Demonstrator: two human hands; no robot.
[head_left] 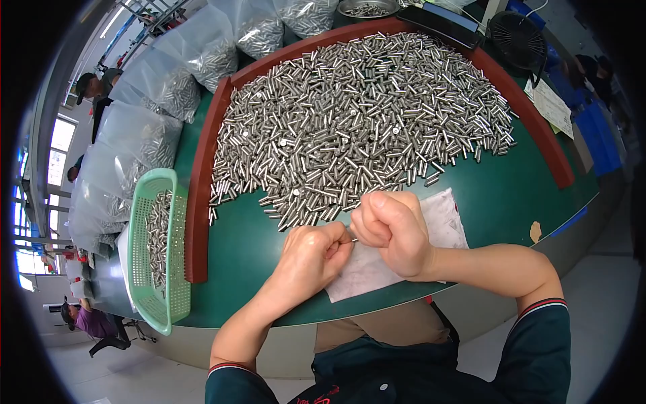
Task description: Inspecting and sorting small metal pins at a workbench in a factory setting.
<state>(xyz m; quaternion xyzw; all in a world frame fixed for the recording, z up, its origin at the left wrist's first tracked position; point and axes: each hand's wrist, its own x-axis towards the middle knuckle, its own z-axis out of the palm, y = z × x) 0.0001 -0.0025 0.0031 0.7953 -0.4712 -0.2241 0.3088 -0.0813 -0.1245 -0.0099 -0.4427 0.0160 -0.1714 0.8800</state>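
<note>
My left hand [311,254] is closed, thumb and fingers pinched together, low over the front of the green table. A short silvery metal pin [354,240] shows at its fingertips, in the narrow gap between my two hands. My right hand [396,232] is curled into a fist beside it, close to the same pin; what its fingers hold is hidden. Beneath both hands lies a stained white cloth [444,222]. Just beyond them spreads a large heap of similar metal pins [356,121], its near edge almost at my knuckles.
A dark red raised rail [200,202] borders the heap on the left, back and right. Left of it stands a green mesh basket [176,289] with more pins. Clear bags of pins [151,138] line the left and back. A black fan [517,37] stands back right.
</note>
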